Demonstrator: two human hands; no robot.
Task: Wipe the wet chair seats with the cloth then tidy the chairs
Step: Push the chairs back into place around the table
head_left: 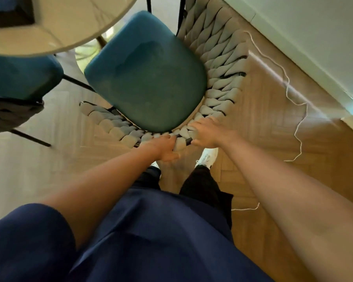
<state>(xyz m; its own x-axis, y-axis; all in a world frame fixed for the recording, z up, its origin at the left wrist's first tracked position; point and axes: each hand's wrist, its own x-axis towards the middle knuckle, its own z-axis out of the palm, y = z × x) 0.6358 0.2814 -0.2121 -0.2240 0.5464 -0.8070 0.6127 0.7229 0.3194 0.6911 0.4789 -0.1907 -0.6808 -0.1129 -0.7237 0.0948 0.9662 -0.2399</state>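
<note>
While both bare arms reach forward and down, the left hand (165,147) curls its fingers over the top rail of the grey braided-rope backrest (218,78) of the teal velvet-cushioned chair (145,78), with the thumb tucked under the weave. The right hand (205,132) grips the same rail just beside it, its fingers wrapped over the rope and the black metal frame showing between the 2 hands. This chair stands near the round white marble-patterned table (69,29), its seat front pointing towards the table edge; darker patches mark the middle of the cushion. A second teal-seated chair with dark woven back (18,78) sits at the left, partly under the tabletop. No cloth is visible in either hand or on the seats. Below the hands, 1 white sneaker (207,157) rests on the herringbone wooden floor (273,159), and a thin white cord (293,98) trails loosely across the floor along the white wall skirting (304,68). The person wears a dark blue top and black trousers.
</note>
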